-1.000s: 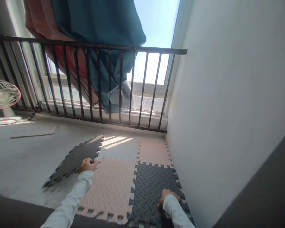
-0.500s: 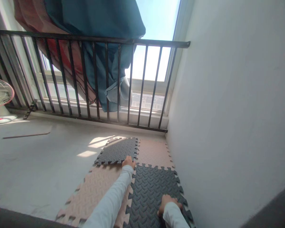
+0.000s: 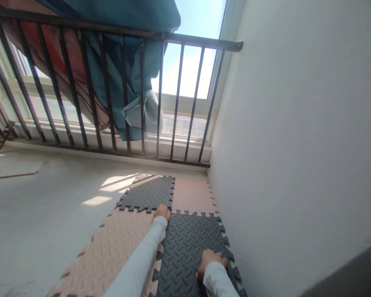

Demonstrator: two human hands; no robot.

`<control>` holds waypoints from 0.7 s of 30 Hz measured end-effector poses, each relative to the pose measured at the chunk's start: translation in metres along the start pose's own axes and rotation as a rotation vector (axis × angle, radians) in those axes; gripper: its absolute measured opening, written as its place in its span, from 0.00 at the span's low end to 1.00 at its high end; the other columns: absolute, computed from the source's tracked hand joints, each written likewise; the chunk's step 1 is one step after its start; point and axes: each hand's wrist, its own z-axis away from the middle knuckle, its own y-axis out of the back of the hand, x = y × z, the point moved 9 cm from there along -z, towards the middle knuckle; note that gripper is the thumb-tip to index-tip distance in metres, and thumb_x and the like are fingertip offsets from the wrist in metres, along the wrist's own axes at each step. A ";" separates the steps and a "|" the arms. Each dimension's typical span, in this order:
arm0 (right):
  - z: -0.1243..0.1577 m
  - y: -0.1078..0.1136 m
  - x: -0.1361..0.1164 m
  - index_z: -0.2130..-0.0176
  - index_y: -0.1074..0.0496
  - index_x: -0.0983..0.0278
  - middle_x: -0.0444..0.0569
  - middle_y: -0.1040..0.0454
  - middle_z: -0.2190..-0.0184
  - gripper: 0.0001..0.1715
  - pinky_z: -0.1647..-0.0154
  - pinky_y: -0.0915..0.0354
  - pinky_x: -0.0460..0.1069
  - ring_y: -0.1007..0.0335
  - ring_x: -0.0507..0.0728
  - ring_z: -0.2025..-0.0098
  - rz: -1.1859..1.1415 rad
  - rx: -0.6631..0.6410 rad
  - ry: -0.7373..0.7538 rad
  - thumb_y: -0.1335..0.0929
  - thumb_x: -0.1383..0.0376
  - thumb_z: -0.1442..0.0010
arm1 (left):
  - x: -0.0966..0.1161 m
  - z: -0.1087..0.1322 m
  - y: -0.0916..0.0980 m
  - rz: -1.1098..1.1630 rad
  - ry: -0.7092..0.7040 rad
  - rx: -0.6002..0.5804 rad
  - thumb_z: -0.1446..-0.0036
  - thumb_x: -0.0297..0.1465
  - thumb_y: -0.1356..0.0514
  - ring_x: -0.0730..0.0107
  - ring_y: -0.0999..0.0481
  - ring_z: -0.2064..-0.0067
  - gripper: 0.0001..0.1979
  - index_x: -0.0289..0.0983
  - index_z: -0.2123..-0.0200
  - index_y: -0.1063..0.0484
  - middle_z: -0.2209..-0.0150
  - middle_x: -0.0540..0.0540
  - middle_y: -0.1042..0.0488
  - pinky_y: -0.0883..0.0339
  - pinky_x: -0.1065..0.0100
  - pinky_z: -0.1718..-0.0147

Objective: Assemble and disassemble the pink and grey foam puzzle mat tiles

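Four-square foam puzzle mat work lies on the floor in grey and pink tiles. My left hand point(image 3: 162, 211) is closed at the near right corner of the far grey foam mat tile point(image 3: 153, 192), where it meets the near pink tile point(image 3: 123, 239). That corner's teeth are partly hidden by my fingers. Along its near edge, the grey tile looks slightly raised from the pink one. My right hand point(image 3: 212, 262) rests as a closed fist on the near dark grey tile point(image 3: 185, 237). Beyond this tile lies the far pink tile point(image 3: 193, 194).
A white wall point(image 3: 284, 136) rises along the mat's right side. Past the far tiles stands a black metal railing point(image 3: 130, 152), with blue and red fabric point(image 3: 108, 74) hanging behind it by the window. A thin brown strip point(image 3: 15, 176) lies on the concrete floor point(image 3: 49, 222).
The view has turned and shifted, and the fan at the left has left the picture. The far grey tile's near edge sits lower beside my left hand. My right fist stays on the dark tile.
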 end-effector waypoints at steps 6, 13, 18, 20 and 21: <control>-0.003 -0.003 0.001 0.54 0.32 0.58 0.54 0.33 0.50 0.39 0.53 0.41 0.64 0.44 0.69 0.46 -0.014 0.001 -0.007 0.26 0.58 0.69 | 0.002 -0.008 0.000 -0.029 0.007 -0.032 0.45 0.33 0.51 0.64 0.31 0.54 0.15 0.35 0.57 0.33 0.52 0.39 0.34 0.38 0.65 0.57; -0.004 -0.002 0.001 0.53 0.32 0.59 0.57 0.34 0.50 0.43 0.54 0.42 0.65 0.44 0.71 0.46 -0.010 -0.006 -0.009 0.25 0.58 0.71 | -0.001 -0.011 0.004 -0.049 0.006 -0.087 0.47 0.31 0.49 0.62 0.32 0.52 0.15 0.36 0.56 0.34 0.51 0.38 0.35 0.39 0.62 0.56; -0.003 -0.001 0.000 0.53 0.32 0.59 0.56 0.34 0.49 0.42 0.53 0.42 0.65 0.45 0.72 0.46 0.002 -0.020 -0.011 0.25 0.59 0.71 | -0.001 -0.006 0.006 -0.074 -0.012 -0.077 0.47 0.32 0.50 0.60 0.32 0.53 0.15 0.36 0.56 0.34 0.53 0.37 0.34 0.40 0.60 0.56; -0.004 -0.001 0.000 0.54 0.31 0.59 0.56 0.34 0.50 0.41 0.54 0.42 0.65 0.45 0.72 0.46 -0.002 -0.019 -0.011 0.25 0.58 0.71 | -0.001 -0.004 0.006 -0.083 -0.028 -0.077 0.46 0.32 0.50 0.60 0.32 0.52 0.15 0.36 0.56 0.33 0.53 0.37 0.34 0.40 0.60 0.56; -0.004 -0.001 -0.001 0.54 0.31 0.59 0.56 0.33 0.50 0.40 0.54 0.42 0.65 0.44 0.72 0.46 -0.004 -0.018 -0.009 0.25 0.57 0.71 | -0.002 -0.004 0.005 -0.087 -0.040 -0.078 0.46 0.32 0.50 0.60 0.32 0.52 0.15 0.36 0.56 0.33 0.53 0.38 0.34 0.40 0.61 0.57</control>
